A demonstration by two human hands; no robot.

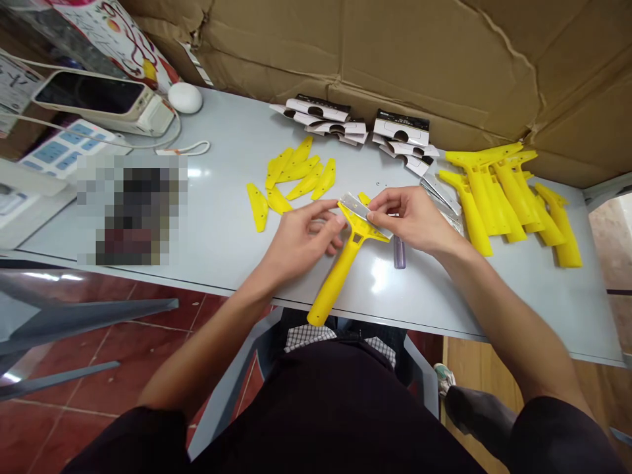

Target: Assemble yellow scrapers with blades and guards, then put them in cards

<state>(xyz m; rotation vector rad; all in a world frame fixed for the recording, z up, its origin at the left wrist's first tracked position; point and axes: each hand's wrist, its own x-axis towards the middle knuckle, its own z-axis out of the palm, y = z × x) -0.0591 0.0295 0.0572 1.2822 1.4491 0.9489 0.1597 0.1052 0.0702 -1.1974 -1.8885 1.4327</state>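
A yellow scraper handle [340, 276] lies in front of me, its grip reaching past the table's near edge. A silver metal plate [356, 207] rests along its wide head. My right hand [407, 217] pinches that plate between thumb and fingers, over the head's right side. My left hand [311, 234] is at the left end of the head, forefinger at the corner, thumb apart and other fingers loosely curled; it grips nothing I can see. A purple translucent screwdriver handle [399, 253] lies beneath my right hand, partly hidden. Small yellow cover pieces [299, 171] lie beyond my left hand.
More yellow scraper handles [513, 191] are piled at right, beside metal plates [442, 197]. Folded cards [402, 128] stand by the cardboard [419, 59] at the back. A phone [91, 92], a power strip [69, 148] and a pixelated object [138, 217] are at left.
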